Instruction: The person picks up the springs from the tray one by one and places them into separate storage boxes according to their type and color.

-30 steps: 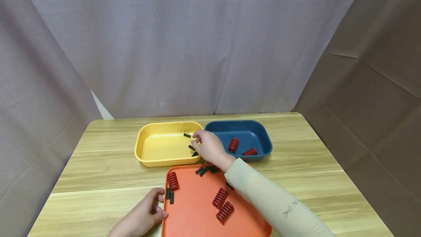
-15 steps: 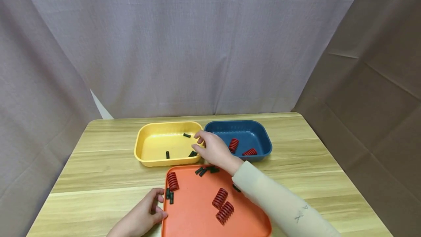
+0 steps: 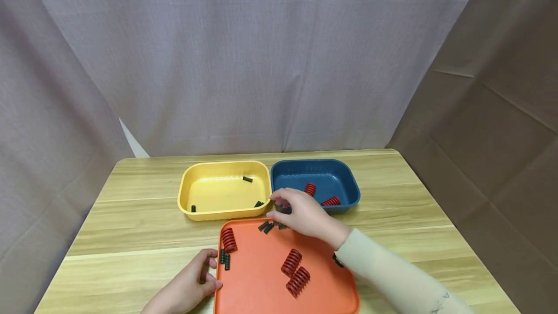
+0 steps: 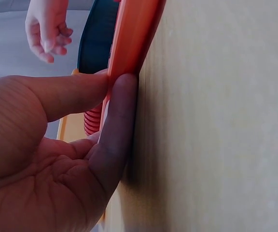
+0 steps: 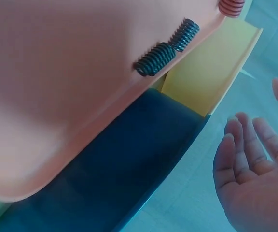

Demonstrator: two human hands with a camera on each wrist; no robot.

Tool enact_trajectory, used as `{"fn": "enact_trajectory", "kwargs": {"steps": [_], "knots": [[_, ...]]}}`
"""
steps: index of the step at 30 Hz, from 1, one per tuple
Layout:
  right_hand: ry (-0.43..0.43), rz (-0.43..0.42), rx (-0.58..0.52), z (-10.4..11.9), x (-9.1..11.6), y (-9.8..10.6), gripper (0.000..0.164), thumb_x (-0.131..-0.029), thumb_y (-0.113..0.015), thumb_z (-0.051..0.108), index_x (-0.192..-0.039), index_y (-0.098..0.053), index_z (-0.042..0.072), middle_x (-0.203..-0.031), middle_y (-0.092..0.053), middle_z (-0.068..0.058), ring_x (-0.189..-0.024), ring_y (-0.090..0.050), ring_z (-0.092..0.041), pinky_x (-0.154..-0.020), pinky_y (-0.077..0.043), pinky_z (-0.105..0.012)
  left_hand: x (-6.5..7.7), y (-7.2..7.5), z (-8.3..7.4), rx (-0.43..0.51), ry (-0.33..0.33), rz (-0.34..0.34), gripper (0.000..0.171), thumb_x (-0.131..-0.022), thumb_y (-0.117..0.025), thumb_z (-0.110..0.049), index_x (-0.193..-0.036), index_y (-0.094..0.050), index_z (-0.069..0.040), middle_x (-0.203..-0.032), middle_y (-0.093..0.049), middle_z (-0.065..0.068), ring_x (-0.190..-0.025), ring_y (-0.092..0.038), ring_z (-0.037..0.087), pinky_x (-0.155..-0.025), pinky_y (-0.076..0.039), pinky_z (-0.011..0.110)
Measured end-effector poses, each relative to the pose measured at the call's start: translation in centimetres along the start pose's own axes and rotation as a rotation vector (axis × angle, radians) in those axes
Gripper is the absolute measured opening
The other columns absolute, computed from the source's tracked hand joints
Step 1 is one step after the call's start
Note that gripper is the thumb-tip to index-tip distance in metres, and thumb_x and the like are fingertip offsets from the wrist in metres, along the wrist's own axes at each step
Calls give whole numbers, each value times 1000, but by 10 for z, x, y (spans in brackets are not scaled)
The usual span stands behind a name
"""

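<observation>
My left hand (image 3: 185,282) holds the left rim of an orange tray (image 3: 253,299); in the left wrist view its thumb lies over the rim and a finger underneath. My right hand (image 3: 309,214) hovers over the tray's far edge, fingers loosely bent with nothing between them. Below its fingertips lie several small dark coil springs (image 3: 269,227). Two large red springs (image 3: 291,262) lie mid-tray, and another red spring (image 3: 228,240) is by the left rim beside two dark springs (image 3: 227,262). A further dark spring (image 3: 337,260) is partly covered by the right sleeve.
Behind the tray stand a yellow bin (image 3: 224,216) with a few dark springs inside and, touching it on the right, a blue bin (image 3: 301,171) with two red springs (image 3: 330,201). All rest on a wooden table (image 3: 131,236), with grey curtain (image 3: 261,62) behind.
My right hand has drawn back from the yellow bin, right and nearer, over the tray's far edge. One dark spring in that bin has travelled left to its near left corner. The left hand stays put.
</observation>
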State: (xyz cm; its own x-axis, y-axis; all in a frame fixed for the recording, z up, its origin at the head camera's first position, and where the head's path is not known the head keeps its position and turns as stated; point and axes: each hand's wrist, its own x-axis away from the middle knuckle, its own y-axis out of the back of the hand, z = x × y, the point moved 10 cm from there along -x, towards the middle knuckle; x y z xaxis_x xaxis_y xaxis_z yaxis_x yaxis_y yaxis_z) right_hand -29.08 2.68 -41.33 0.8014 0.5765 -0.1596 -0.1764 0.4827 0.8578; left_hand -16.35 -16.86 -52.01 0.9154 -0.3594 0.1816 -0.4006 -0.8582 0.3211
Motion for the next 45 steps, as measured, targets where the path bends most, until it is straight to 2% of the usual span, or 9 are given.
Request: {"fn": "enact_trajectory", "kwargs": {"steps": [4,11,18,23,28,35,40,45], "knots": [[28,47,-9,-2,13,-1,37,-86,-71,47,-114,-62,25,-99,-59,13,-91,-58,-11,-79,-48,-28,0,0,0,-9,5,-2,59,-89,-71,-12,-133,-36,4,-110,-46,11,-82,-54,14,-69,-44,24],[34,179,-35,-10,38,-9,46,-85,-72,46,-120,-63,19,-102,-61,4,-92,-57,-13,-80,-49,-30,0,1,1,-22,4,-12,58,-88,-71,-9,-132,-37,5,-109,-46,10,-82,-52,16,-68,-44,24],[16,303,-45,-20,61,-22,49,-83,-72,49,-123,-63,22,-109,-61,7,-97,-57,-10,-84,-48,-31,0,2,4,-25,7,-14,59,-88,-72,-10,-132,-36,6,-108,-45,10,-82,-52,16,-67,-44,25],[36,368,-54,-24,73,-33,48,-83,-71,48,-123,-62,22,-112,-59,12,-102,-54,-8,-91,-46,-31,0,2,4,-20,2,-10,60,-87,-73,-11,-131,-36,6,-108,-46,9,-81,-53,14,-67,-45,25],[80,368,-60,-25,77,-39,40,-85,-70,45,-119,-64,26,-111,-58,16,-105,-53,-4,-93,-44,-31,0,2,3,-38,4,-13,59,-87,-73,-12,-131,-37,5,-108,-47,9,-81,-53,15,-67,-44,25],[154,360,-66,-22,81,-43,31,-89,-69,37,-117,-67,25,-108,-57,17,-101,-54,-4,-91,-44,-28,0,1,4,-34,11,-8,61,-86,-74,-12,-131,-37,5,-108,-47,9,-81,-53,14,-67,-45,24],[152,353,-65,-22,81,-45,29,-90,-67,37,-116,-67,25,-107,-56,17,-99,-54,-5,-88,-45,-27,-1,1,3,-29,5,-5,61,-86,-73,-12,-131,-37,5,-108,-47,9,-81,-54,14,-68,-45,24],[138,331,-31,-23,79,-45,23,-89,-68,40,-108,-65,27,-102,-54,17,-94,-54,-4,-85,-45,-26,-1,2,4,-30,7,-7,60,-87,-73,-13,-131,-37,5,-108,-46,9,-80,-54,12,-68,-45,24]]}}
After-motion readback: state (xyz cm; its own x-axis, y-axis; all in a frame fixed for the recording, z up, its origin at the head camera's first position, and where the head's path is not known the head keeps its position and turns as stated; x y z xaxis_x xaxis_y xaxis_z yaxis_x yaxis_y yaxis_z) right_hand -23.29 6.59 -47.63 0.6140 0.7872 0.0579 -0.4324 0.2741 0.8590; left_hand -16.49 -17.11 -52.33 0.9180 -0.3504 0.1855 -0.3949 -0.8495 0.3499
